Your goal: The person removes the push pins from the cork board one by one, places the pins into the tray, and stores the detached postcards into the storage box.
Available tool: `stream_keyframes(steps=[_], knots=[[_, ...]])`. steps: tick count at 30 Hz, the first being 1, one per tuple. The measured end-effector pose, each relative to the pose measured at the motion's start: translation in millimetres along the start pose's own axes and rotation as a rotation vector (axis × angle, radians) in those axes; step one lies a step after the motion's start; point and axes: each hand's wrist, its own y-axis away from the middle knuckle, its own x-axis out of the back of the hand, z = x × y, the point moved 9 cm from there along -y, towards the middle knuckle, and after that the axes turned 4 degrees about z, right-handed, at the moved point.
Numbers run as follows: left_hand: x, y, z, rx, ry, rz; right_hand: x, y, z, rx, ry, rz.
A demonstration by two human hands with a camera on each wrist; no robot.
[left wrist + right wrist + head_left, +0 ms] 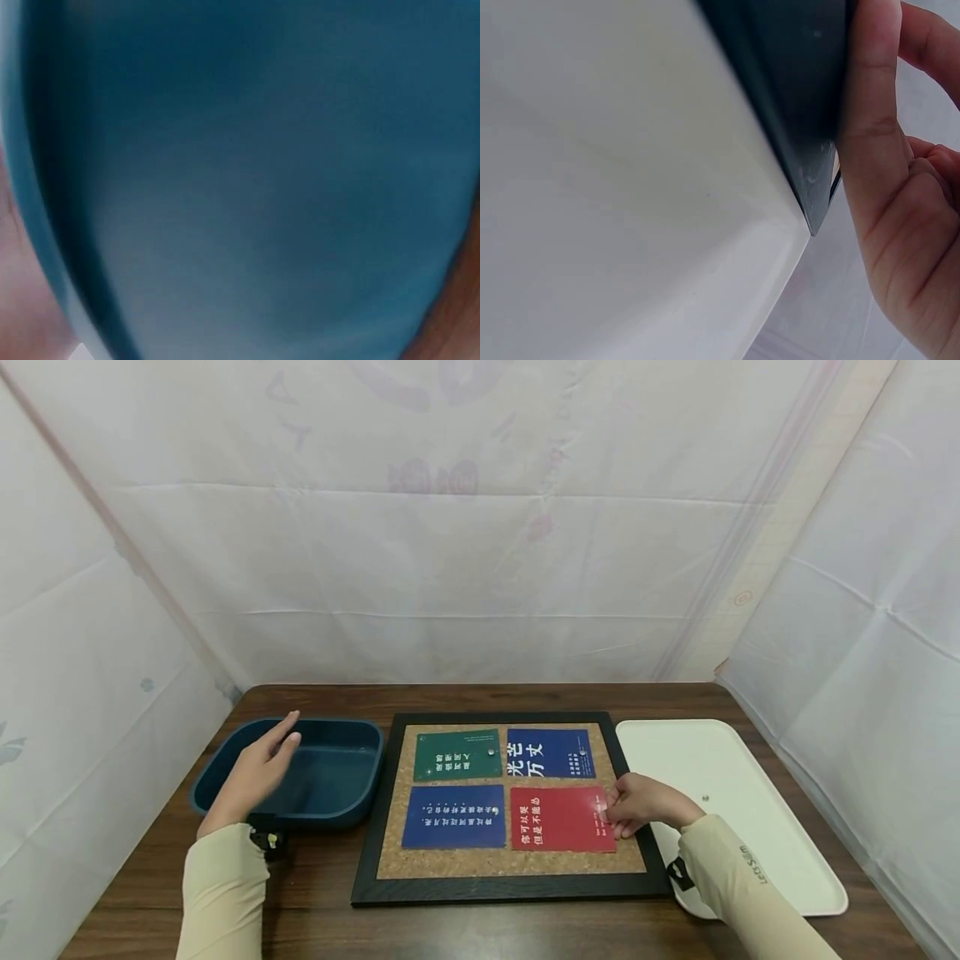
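Note:
A black-framed cork board (570, 862) carries four cards: a green card (457, 755), two blue ones, and a red card (562, 827) at the lower right. My right hand (648, 802) reaches over the frame's right side, its fingertips pinching what looks like a clear pushpin (602, 815) at the red card's right edge. Fingers partly hide that spot. In the right wrist view the dark frame (795, 82) passes beside my fingers. My left hand (255, 772) hovers over a dark blue tray (341, 777), fingers extended and holding nothing visible; its wrist view shows mostly blue tray.
A white tray (750, 852) stands right of the board, partly under my right forearm, with a small clear object (706, 798) on it. Small pins show on the other cards. The brown table (450, 931) meets white sheeting (480, 568) behind and at both sides.

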Motion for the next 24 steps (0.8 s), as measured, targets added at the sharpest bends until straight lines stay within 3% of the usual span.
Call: stream_keyframes(steps=[9, 14, 24], knots=[[11.7, 4.3, -24.0, 0.032, -0.037, 0.024, -1.4, 0.5, 0.9, -0.002, -0.015, 0.002], [22.6, 6.9, -36.3, 0.042, -0.054, 0.069, -2.0, 0.3, 0.4, 0.004, -0.022, 0.001], [37.0, 12.3, -51.1, 0.014, -0.032, 0.131, -1.0, 0.7, -1.0, 0.014, -0.018, -0.012]])
